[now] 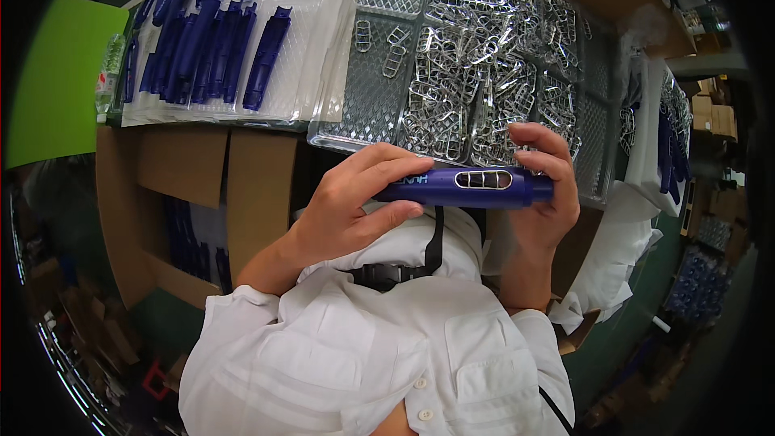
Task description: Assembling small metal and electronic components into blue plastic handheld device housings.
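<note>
A blue plastic handle shell [440, 186] lies level across the front of my body, with a chrome slotted frame [484, 181] set in its upper face. My left hand [355, 198] grips its left end, fingers over the top and thumb below. At the opposite end, my right hand [549, 186] wraps round the narrower tip with curled fingers. Just beyond both hands is a clear plastic tray [367, 109] of compartments, heaped with loose chrome frames [452, 81] of the same kind.
Several more blue shells [266, 60] lie on a white sheet [311, 48] at the far left. An open cardboard box [246, 202] with blue parts inside stands at left. Near a green panel [56, 81] is a clear bottle [109, 73]. White plastic wrapping [613, 250] hangs at right.
</note>
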The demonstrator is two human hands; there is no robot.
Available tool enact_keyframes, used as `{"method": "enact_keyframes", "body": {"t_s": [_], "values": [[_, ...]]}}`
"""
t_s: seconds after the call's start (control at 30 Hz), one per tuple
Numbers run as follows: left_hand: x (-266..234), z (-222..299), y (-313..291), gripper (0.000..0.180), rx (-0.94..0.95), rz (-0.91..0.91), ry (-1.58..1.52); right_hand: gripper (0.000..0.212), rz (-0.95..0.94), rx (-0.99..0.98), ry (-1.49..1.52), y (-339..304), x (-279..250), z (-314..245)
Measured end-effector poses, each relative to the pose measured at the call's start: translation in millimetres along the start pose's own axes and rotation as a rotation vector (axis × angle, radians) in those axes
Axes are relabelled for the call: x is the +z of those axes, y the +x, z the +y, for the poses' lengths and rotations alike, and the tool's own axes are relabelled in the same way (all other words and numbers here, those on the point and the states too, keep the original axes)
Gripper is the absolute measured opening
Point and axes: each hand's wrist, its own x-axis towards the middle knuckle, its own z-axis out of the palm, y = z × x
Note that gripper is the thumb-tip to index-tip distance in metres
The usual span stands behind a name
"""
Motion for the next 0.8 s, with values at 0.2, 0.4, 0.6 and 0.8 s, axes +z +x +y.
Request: {"method": "enact_keyframes", "body": {"t_s": [0.2,0.4,0.6,0.8], "values": [[3,1,17,0.050,0.036,0.061,0.014,0.044,-0.006,-0.016,-0.047,7,-10,7],[-1,1,38,0.049,0.023,0.094,0.119,0.047,0.006,0.141,-0.229,7,-20,19],[-67,-35,179,0.043,-0.091,0.331,0.284,0.032,0.055,0.236,-0.285,-3,-35,35],[-149,-90,337,0.053,-0.025,0.475,0.538,0.028,0.059,0.232,-0.378,-8,-40,41]]}}
